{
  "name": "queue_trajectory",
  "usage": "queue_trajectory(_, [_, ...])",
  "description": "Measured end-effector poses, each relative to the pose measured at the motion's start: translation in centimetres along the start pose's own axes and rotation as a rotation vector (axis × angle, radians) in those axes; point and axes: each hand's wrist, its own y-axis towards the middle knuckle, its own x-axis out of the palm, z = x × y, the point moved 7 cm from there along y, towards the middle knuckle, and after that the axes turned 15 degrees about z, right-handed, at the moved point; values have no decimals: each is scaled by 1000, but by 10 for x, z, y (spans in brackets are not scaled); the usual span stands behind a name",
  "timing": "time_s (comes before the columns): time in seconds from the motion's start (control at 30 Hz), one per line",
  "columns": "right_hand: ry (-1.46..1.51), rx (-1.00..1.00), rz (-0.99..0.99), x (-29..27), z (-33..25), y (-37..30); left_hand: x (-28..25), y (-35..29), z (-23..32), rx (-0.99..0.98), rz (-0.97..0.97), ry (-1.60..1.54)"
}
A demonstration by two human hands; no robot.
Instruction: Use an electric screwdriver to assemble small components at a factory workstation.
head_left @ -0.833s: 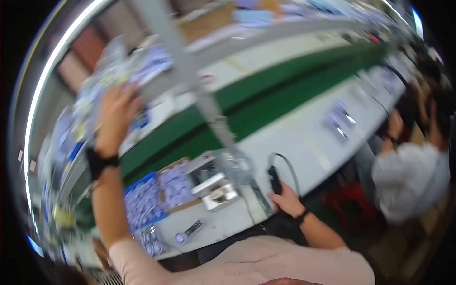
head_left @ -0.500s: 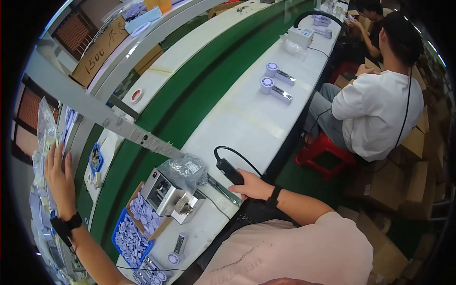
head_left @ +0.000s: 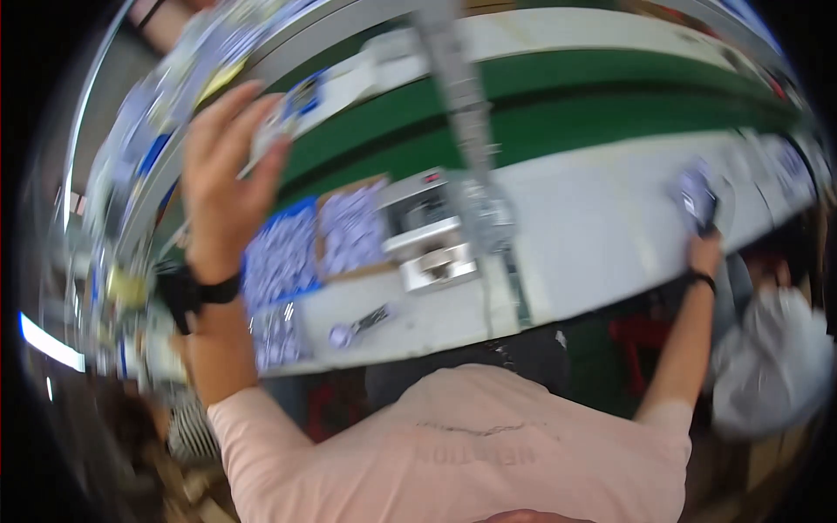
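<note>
My left hand (head_left: 227, 174) is raised at the left with its fingers apart. It holds nothing that I can make out and hangs beside a blue tray (head_left: 261, 270) of small lilac plastic parts. Far to the right, my right hand (head_left: 704, 251) is closed round a blurred black corded hand tool (head_left: 710, 216). Just beyond it lie lilac handheld fans (head_left: 695, 185), too smeared to separate. A lone lilac fan (head_left: 342, 336) with an exposed handle rests near the table's front edge.
A cardboard box (head_left: 353, 227) of lilac pieces stands between the tray and a silver machine (head_left: 427, 231). Clear plastic wrap (head_left: 493, 222) lies beside a grey upright post (head_left: 458, 87). Another person in a white shirt (head_left: 776, 357) sits at the right.
The view has swung to the left, so the bench sits more level. My right arm has stretched out to the right, toward the fans. My left hand stays raised.
</note>
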Motion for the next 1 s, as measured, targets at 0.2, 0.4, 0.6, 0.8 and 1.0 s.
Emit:
queue_trajectory(0.2, [203,-57,-106,0,-48,-9,-22,-181,10,-608,-362,-226])
queue_trajectory(0.4, [267,-213,40,-100,-164,-75,19,-303,-28,-762,-516,-153])
queue_trajectory(0.6, [545,-322,-223,-168,-207,-176,98,-318,-36,-505,-637,-268])
queue_trajectory(0.8, [995,-30,-802,-184,-285,-332,130,-327,-33,-337,-771,-387])
queue_trajectory(1.0, [875,-73,-1102,-124,-339,-411,61,-286,-26,-855,-462,-472])
